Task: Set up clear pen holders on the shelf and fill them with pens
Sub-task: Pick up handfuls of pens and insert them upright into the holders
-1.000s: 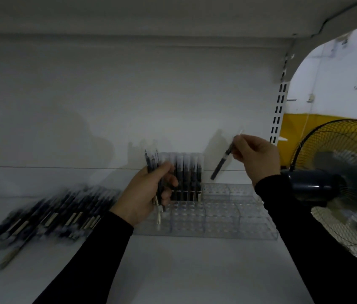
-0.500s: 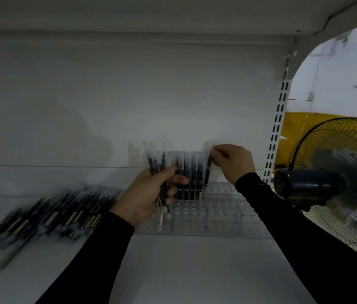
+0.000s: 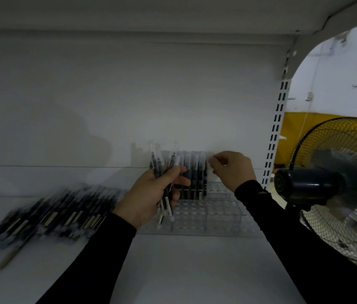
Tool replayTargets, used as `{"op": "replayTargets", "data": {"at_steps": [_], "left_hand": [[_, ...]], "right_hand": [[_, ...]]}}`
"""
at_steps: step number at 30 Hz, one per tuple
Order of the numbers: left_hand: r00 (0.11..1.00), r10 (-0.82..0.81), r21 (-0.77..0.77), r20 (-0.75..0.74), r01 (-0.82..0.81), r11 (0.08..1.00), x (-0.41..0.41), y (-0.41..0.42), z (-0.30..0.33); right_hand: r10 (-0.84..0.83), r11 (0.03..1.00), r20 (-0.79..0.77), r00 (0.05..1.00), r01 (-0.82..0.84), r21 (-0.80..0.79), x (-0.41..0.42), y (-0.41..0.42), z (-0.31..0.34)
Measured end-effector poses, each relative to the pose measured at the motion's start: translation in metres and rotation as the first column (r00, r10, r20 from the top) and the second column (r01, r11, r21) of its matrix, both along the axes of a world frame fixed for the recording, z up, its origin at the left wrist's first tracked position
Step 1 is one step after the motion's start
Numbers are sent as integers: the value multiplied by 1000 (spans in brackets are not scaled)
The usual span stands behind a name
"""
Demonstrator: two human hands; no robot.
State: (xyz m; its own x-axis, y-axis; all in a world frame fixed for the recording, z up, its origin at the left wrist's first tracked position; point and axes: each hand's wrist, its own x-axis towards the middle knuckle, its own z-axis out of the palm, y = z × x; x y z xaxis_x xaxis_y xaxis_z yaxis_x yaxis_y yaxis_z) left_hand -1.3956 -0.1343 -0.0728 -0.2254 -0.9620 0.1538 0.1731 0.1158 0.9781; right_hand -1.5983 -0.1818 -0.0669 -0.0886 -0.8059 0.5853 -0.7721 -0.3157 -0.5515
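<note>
Clear plastic pen holders (image 3: 215, 216) sitting near shelf (image 3: 184, 266) back edge. Right hand (image 3: 231, 170) fingers pinching pen cap (image 3: 211, 160), seating it in back row. Left hand (image 3: 151, 194) gripping pen bundle (image 3: 162, 172). Pens likely light, stiff, slippery; hold near cap.

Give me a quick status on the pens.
Left hand grips spare pens. Right hand pinches pen top at clear holder. Nothing blocking.
</note>
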Motion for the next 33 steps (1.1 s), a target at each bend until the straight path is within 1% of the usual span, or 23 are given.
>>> {"op": "replayTargets", "data": {"at_steps": [2,5,6,9,12,14,17,20,22,24,25,26,27,28,29,30,31,33], "left_hand": [[1000,-4,10,8,4,1000,-2,1,0],[1000,4,14,26,-4,1000,-6,2,-1],[1000,4,9,31,-4,1000,-8,3,-1],[999,4,-11,35,-4,1000,-12,5,-1],[999,-5,-21,45,6,1000,-11,6,-1],[998,-9,-28,56,11,1000,-12,6,-2],[1000,-11,-18,26,12,1000,-14,6,-2],[1000,-11,-10,-11,11,1000,-15,5,-2],[1000,-7,1,-10,7,1000,-15,4,-4],[1000,-10,27,-26,11,1000,-14,4,-5],[999,-15,44,-42,17,999,-14,4,-5],[998,-17,60,-55,21,998,-13,4,-5],[998,-13,72,-59,17,997,-13,4,-4],[999,3,79,-49,1,997,-12,4,-4],[999,27,79,-28,-25,997,-12,3,-3],[998,55,74,-5,-54,996,-11,3,-3],[997,79,64,11,-79,995,-11,2,-3],[995,103,41,16,-103,994,-10,2,-3]], "right_hand": [[61,998,131,989,-57,-33,4,11,3],[244,962,316,917,-271,42,15,26,8],[296,934,369,881,-348,80,19,29,8],[413,835,459,787,-528,155,26,32,4],[484,719,593,644,-679,150,27,32,-2],[499,689,633,592,-714,125,27,31,-5],[463,699,721,516,-712,60,27,29,-5],[452,698,752,480,-715,37,29,32,-3],[437,713,753,493,-700,45,31,33,-3],[393,772,756,523,-635,38,31,32,-1],[362,808,778,514,-589,13,29,30,3],[337,836,815,472,-548,-29,24,29,7],[325,854,854,406,-513,-82,17,28,13],[327,866,883,336,-481,-138,9,27,20],[333,878,896,293,-443,-181,1,26,25],[336,894,896,289,-398,-207,-6,25,29],[336,912,885,324,-348,-219,-12,24,31],[315,943,830,461,-251,-219,-18,19,29]]}}
